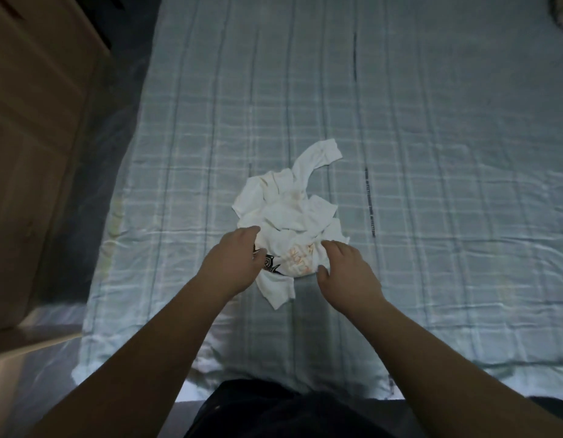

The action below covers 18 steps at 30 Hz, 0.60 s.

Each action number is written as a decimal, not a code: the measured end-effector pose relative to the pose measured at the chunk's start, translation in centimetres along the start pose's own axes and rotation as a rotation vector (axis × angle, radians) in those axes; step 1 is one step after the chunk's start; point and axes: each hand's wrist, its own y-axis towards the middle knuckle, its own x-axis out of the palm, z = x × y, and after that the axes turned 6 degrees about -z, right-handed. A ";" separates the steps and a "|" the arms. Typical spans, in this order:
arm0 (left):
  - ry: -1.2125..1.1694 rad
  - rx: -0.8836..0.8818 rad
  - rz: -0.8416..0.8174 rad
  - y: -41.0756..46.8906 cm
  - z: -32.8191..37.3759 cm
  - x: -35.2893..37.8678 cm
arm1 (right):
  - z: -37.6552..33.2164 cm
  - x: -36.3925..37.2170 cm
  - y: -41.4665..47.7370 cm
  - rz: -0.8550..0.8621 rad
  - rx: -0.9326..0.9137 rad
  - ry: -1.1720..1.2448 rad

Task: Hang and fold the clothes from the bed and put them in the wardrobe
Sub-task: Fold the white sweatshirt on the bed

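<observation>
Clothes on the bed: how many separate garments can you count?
1: a crumpled white garment mid-bed, at both hands' fingertips. More could be bundled inside; I cannot tell.

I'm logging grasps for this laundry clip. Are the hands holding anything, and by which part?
Both hands are on the crumpled white garment at its near edge: left hand on the left side, right hand on the right. Whether either has actually closed on the fabric cannot be told.

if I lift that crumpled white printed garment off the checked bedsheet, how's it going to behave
The crumpled white printed garment will probably go floppy and unfurl: it lies in soft folds, one loose end trailing away. It looks thin, so likely light. Both hands, left hand and right hand, are at its near edge; lifting there would probably leave the rest dangling over the checked bedsheet.
</observation>
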 end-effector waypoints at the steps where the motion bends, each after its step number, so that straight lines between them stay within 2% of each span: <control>1: 0.006 -0.005 -0.017 1.9 -0.3 0.0 | 0.4 0.4 1.8 -0.033 0.021 0.016; 6: -0.021 -0.063 -0.090 9.6 -1.1 1.1 | 2.1 2.1 8.5 -0.130 0.133 0.143; 13: -0.097 -0.121 -0.158 17.7 -2.4 5.1 | 4.6 5.3 15.0 -0.240 0.167 0.246; 18: 0.084 -0.167 -0.251 21.2 -3.7 7.6 | 5.7 6.8 19.3 -0.231 0.138 0.425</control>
